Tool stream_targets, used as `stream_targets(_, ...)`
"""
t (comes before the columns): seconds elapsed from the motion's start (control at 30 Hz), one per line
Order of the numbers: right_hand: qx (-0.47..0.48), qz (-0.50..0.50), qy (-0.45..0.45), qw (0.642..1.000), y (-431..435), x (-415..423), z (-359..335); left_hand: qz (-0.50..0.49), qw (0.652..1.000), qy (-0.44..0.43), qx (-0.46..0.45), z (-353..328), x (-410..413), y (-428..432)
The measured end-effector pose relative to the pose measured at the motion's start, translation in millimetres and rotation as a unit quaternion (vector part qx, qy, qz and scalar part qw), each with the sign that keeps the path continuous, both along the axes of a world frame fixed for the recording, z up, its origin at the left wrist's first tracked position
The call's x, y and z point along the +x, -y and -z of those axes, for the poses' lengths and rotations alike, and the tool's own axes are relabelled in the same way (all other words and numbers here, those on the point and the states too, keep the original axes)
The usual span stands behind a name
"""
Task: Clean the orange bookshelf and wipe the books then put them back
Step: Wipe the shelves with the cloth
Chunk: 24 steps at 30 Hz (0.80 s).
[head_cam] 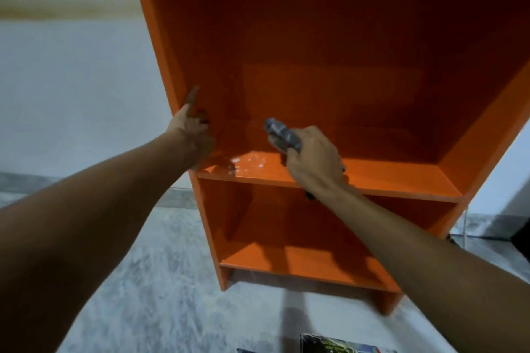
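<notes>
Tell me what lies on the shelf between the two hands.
Head view: only bare orange shelf board, with a shiny whitish patch, between the left hand and the right hand gripping a grey cloth.

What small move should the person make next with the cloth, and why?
Probably sweep the right hand with its grey cloth leftward along the middle shelf board onto the whitish patch: that patch lies just left of the cloth, and the left hand holds the side panel, steadying it.
</notes>
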State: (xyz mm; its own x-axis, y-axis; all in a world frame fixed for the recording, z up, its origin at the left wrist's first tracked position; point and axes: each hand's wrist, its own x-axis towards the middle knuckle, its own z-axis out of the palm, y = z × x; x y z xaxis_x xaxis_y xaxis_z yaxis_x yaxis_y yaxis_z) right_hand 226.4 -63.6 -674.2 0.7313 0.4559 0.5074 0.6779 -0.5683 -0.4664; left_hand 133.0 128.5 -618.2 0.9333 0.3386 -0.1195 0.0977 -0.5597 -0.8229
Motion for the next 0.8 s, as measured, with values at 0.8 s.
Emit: stream_targets(0.8,-0.131,-0.266,-0.050,0.954,-92.0,-14.7,19.4,0.125,0.989,0.072,-0.018,-2.3,-24.6,-33.4)
